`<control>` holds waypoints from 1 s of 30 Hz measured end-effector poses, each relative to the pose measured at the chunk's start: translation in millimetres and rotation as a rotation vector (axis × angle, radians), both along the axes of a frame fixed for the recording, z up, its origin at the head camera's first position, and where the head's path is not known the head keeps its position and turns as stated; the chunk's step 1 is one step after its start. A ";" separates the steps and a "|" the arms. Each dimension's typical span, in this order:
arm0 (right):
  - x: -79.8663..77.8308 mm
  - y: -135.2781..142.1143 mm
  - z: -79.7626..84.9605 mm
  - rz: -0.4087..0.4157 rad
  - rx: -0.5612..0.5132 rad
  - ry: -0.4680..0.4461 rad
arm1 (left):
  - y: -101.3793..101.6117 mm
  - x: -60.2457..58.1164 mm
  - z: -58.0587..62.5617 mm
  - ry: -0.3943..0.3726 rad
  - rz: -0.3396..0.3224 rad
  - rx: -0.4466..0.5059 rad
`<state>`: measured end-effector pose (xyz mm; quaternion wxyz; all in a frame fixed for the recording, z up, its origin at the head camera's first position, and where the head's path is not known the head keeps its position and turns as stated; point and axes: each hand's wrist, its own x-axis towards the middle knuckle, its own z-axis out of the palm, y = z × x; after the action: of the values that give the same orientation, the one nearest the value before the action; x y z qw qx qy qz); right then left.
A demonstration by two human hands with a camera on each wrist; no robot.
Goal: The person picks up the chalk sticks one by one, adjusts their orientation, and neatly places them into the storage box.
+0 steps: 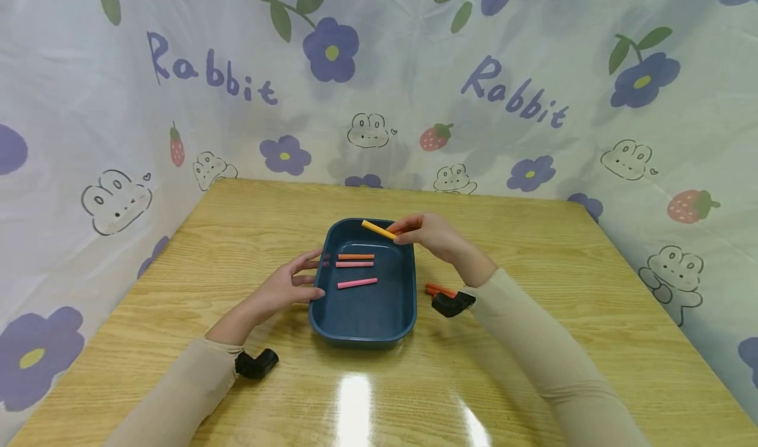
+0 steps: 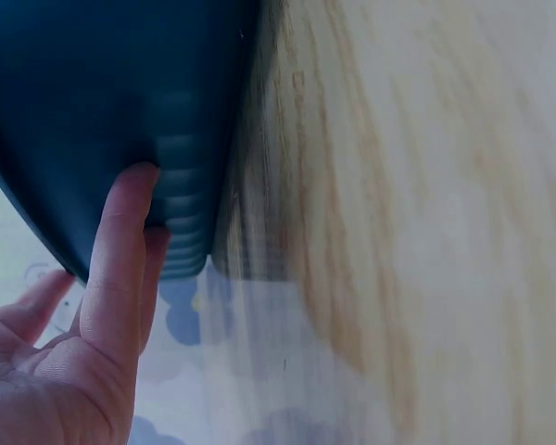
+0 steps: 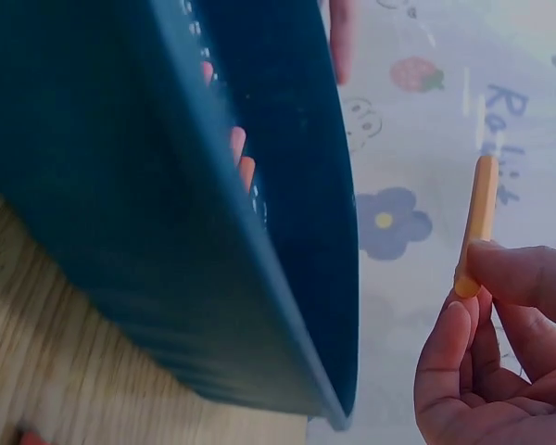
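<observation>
Between finger and thumb my right hand (image 1: 435,235) pinches a yellow-orange stick (image 1: 379,230), held over the far right corner of a dark blue rectangular tub (image 1: 362,341). In the right wrist view the stick (image 3: 479,209) looks faceted, and it is apart from the tub. My left hand (image 1: 287,282) rests against the tub's left side. The left wrist view shows its straight fingers (image 2: 116,260) touching the ribbed outer wall. Inside the tub lie an orange stick (image 1: 356,257), a pink stick (image 1: 354,264) beside it, and a brighter pink stick (image 1: 357,283) nearer me.
Orange-red sticks (image 1: 441,290) lie on the wooden table (image 1: 521,368) to the tub's right, partly hidden by the black wrist device (image 1: 453,303). Another black device (image 1: 256,364) sits on the left wrist. A patterned rabbit-and-flower cloth (image 1: 367,72) hangs around the table.
</observation>
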<state>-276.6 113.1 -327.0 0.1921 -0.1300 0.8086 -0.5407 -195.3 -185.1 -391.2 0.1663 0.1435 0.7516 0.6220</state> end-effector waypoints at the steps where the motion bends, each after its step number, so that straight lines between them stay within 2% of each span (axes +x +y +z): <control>1: -0.1 -1.7 0.8 0.006 -0.005 -0.001 | 0.0 0.0 0.3 0.001 -0.001 0.000; 10: -7.0 -16.7 4.3 0.036 -0.045 -0.015 | 0.4 0.5 1.1 0.001 0.007 -0.010; 18: -14.9 -31.7 3.0 0.069 -0.027 -0.042 | 0.3 0.7 2.5 0.001 0.003 -0.010; 24: -21.6 -40.2 -1.5 0.108 0.029 -0.077 | 0.2 0.1 3.5 0.001 0.001 -0.010; 30: -29.3 -47.2 -13.4 0.157 0.064 -0.098 | -0.3 0.8 3.5 -0.005 -0.005 -0.001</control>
<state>-305.9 65.9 -340.3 0.2771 -0.1602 0.8023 -0.5038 -194.5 -185.3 -387.7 0.1696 0.1439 0.7511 0.6216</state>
